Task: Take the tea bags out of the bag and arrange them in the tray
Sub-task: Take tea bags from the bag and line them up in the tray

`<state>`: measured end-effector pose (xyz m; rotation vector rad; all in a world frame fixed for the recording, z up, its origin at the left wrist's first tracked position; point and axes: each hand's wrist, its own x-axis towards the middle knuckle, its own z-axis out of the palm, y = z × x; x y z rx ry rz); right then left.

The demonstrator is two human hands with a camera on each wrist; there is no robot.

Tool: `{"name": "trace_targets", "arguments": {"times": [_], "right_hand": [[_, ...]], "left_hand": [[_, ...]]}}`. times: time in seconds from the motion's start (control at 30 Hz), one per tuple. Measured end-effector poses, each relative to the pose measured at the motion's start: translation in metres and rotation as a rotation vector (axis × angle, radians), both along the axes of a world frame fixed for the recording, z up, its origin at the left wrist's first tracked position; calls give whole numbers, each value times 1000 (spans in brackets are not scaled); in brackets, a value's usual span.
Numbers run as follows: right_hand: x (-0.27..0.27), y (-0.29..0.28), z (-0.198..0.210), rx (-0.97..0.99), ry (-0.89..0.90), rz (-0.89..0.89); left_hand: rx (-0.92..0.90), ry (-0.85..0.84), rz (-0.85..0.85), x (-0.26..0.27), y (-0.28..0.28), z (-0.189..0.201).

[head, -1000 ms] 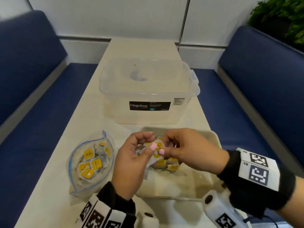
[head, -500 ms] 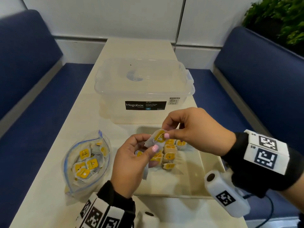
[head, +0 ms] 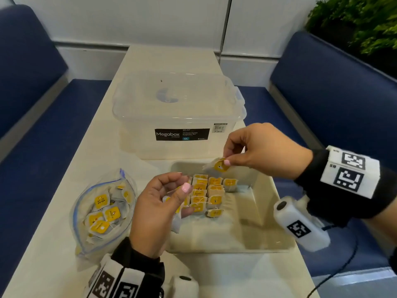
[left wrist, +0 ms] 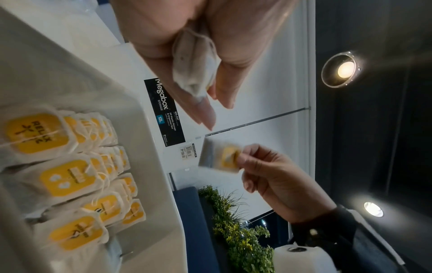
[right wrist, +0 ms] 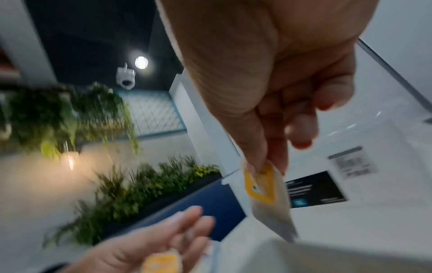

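While both hands (head: 159, 214) (head: 264, 151) pinch tea bags (head: 219, 165), cream table (head: 64, 265) sits between blue benches (head: 322, 100).

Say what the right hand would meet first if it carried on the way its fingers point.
Probably the rows of tea bags in the tray: the right hand, pinching one tea bag, points down-left over them. Depth is unclear.

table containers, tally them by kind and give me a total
box: 1
tray: 1
zip bag: 1
total: 3
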<state>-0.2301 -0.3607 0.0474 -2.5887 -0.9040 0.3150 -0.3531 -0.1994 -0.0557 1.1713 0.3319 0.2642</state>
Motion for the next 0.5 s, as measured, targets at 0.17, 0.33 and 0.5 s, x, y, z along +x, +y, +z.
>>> {"name": "trace_targets", "arguments": {"times": [0.17,0.33,0.5], "right_hand": [[22,-4,-16,-337,-74,-60],[31,3,-42,-504,-61,-77],[35,4,-68,-574,-51,-94]], "left_hand": [[-50,17,4,-4,8,-4],[-61,17,15,-8,11,-2],[-48,18,11,-12,12,1]]}}
